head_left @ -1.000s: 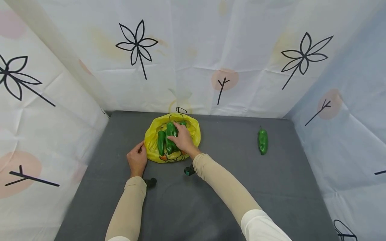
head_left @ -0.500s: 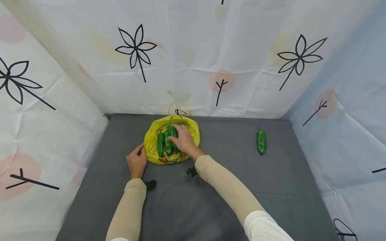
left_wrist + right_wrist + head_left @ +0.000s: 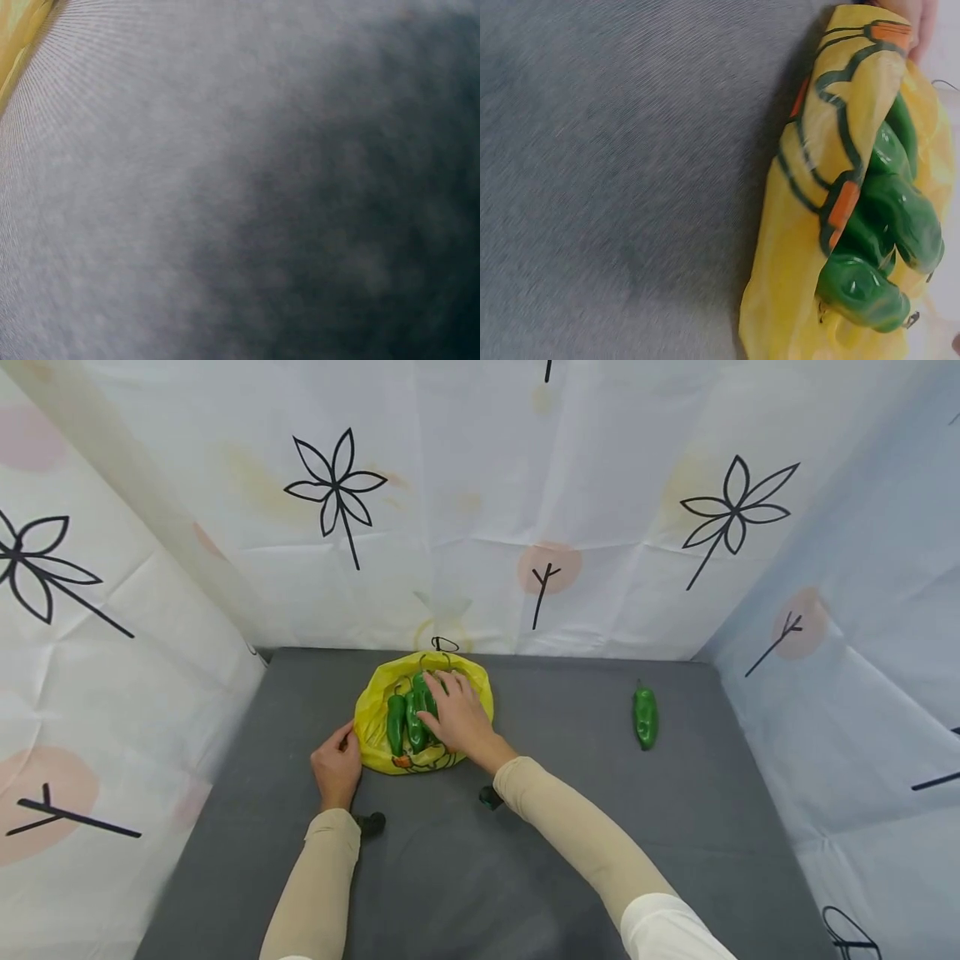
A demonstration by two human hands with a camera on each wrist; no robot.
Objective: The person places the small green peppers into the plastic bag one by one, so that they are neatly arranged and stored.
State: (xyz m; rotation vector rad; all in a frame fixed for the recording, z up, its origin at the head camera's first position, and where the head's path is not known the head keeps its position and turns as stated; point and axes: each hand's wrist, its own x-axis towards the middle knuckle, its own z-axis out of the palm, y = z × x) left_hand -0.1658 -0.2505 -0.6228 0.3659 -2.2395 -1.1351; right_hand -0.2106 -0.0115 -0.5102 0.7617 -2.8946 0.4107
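Observation:
A yellow plastic bag (image 3: 371, 714), its mouth turned wide, sits near the back edge of the table. Several green peppers (image 3: 414, 722) lie inside, glossy and side by side; the right wrist view shows these peppers (image 3: 900, 217) behind the bag's printed side (image 3: 795, 217). My left hand (image 3: 337, 768) pinches the bag's rim at its left side between thumb and fingers. Over the right part of the bag hovers my right hand (image 3: 461, 718), fingers spread and thumb apart, hiding some of the peppers. Another green pepper (image 3: 645, 717) lies alone on the table at the right.
The dark grey table (image 3: 558, 843) is enclosed by white printed cloth (image 3: 465, 485) at the back and both sides. A dark camera piece (image 3: 371, 823) juts from the left wrist, and a similar one (image 3: 491, 797) from the right. The left wrist view is mostly blurred grey tabletop (image 3: 150, 187).
My right hand has loosened from a pepper in the bag, its fingers opening and drawing slightly back toward the right. The left hand keeps its pinch on the rim. The head view has shifted slightly.

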